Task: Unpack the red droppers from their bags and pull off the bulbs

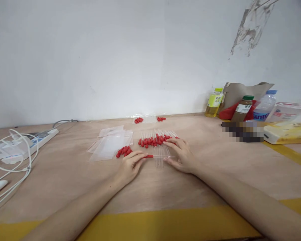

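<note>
My left hand pinches the red rubber bulb of a glass dropper, held level with its clear tube pointing right. Fingers apart, my right hand is around the tube's far end, its fingertips by the heap of red-bulbed droppers; whether it touches the tube I cannot tell. Beneath the held dropper lie several bare glass tubes. Just beyond my left hand is a small pile of loose red bulbs, beside clear zip bags.
More red bulbs lie on clear plastic by the wall. A power strip with white cables is at the left. Drink bottles, a grey bag and a yellow tissue pack stand at the right. Yellow tape marks the front edge.
</note>
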A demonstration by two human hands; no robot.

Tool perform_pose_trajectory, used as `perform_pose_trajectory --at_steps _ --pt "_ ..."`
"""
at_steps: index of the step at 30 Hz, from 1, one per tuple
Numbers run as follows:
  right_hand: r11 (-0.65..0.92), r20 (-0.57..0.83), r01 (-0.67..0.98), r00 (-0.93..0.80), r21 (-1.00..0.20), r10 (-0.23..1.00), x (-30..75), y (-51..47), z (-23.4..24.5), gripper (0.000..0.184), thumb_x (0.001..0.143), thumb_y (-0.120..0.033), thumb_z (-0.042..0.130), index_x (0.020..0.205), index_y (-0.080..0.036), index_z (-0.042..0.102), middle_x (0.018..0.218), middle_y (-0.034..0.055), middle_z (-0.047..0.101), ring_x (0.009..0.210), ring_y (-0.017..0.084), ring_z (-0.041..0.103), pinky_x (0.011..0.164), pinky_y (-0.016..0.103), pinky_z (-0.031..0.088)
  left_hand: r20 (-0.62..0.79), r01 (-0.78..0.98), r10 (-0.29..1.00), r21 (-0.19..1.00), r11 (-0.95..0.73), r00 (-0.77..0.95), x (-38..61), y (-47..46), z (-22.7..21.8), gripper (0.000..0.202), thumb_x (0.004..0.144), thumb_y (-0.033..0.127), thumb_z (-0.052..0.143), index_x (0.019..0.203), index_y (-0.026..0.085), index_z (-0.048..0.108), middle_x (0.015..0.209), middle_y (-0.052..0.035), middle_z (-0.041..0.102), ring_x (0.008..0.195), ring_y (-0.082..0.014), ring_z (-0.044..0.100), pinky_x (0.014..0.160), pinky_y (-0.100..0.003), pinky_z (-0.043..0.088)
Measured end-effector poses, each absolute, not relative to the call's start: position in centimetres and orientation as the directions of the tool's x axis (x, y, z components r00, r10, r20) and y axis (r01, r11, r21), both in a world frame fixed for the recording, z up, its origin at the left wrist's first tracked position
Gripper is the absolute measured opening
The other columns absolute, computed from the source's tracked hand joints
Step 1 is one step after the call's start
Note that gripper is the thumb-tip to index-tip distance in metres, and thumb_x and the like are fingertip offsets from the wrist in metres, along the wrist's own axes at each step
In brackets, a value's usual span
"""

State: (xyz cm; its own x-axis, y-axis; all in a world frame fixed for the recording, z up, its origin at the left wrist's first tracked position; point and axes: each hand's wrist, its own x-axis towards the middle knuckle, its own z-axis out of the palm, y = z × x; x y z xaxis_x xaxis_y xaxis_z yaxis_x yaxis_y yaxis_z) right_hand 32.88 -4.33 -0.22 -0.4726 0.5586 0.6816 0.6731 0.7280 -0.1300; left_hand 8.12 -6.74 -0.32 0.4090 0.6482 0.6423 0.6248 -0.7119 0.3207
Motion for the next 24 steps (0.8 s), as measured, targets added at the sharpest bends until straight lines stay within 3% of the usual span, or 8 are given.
perform_pose_trajectory --at_steps 3,6,13,18,24 --pt "0.768 0.649 0.634 -0.548 -0.089 0.528 32.2 -4.5 -0.5 0.033 0.081 -0.044 0.049 0.104 -0.023 0.059 0.089 0.0049 0.062 0.093 0.019 0.05 0.091 0.038 0.026 0.654 0.598 0.602 0.274 -0.753 0.458 8.5 -6.9 -0.5 0.024 0.087 0.022 0.044 0.104 0.023 0.061 0.099 -0.0047 0.063 0.089 -0.0146 0.059 0.078 -0.028 0.049" --pt "0.785 0.639 0.615 -0.577 -0.07 0.509 31.6 -4.7 -0.7 0.025 0.086 -0.037 0.045 0.094 -0.025 0.065 0.072 0.0016 0.063 0.081 0.016 0.049 0.089 0.038 0.024 0.663 0.583 0.584 0.265 -0.768 0.468 8.7 -7.0 -0.3 0.024 0.087 0.022 0.044 0.104 0.022 0.06 0.097 -0.0049 0.063 0.088 -0.0139 0.06 0.077 -0.027 0.05" --pt "0.792 0.643 0.61 -0.59 -0.041 0.488 30.9 -5.1 -0.7 0.026 0.088 -0.031 0.041 0.086 -0.021 0.065 0.067 0.0012 0.059 0.073 0.014 0.047 0.085 0.035 0.025 0.586 0.653 0.615 0.183 -0.735 0.528 9.0 -6.8 -0.1 0.028 0.082 0.036 0.053 0.106 0.023 0.059 0.095 -0.0057 0.064 0.088 -0.0186 0.056 0.078 -0.035 0.04" --pt "0.814 0.642 0.581 -0.624 0.0 0.446 30.8 -5.4 -0.7 0.025 0.087 -0.031 0.042 0.084 -0.022 0.065 0.066 0.0008 0.059 0.072 0.014 0.046 0.085 0.035 0.024 0.557 0.699 0.629 0.116 -0.706 0.542 8.9 -6.5 -0.2 0.022 0.085 0.037 0.048 0.085 0.022 0.064 0.075 -0.002 0.065 0.075 -0.0161 0.053 0.072 -0.033 0.033" --pt "0.834 0.628 0.552 -0.647 -0.005 0.433 31.2 -5.5 -0.9 0.025 0.087 -0.031 0.041 0.083 -0.023 0.065 0.063 0.0003 0.059 0.07 0.014 0.044 0.084 0.037 0.023 0.503 0.687 0.627 0.086 -0.721 0.595 8.8 -7.0 0.2 0.022 0.087 0.033 0.045 0.076 0.02 0.06 0.072 -0.0017 0.062 0.072 -0.0164 0.047 0.071 -0.034 0.029"
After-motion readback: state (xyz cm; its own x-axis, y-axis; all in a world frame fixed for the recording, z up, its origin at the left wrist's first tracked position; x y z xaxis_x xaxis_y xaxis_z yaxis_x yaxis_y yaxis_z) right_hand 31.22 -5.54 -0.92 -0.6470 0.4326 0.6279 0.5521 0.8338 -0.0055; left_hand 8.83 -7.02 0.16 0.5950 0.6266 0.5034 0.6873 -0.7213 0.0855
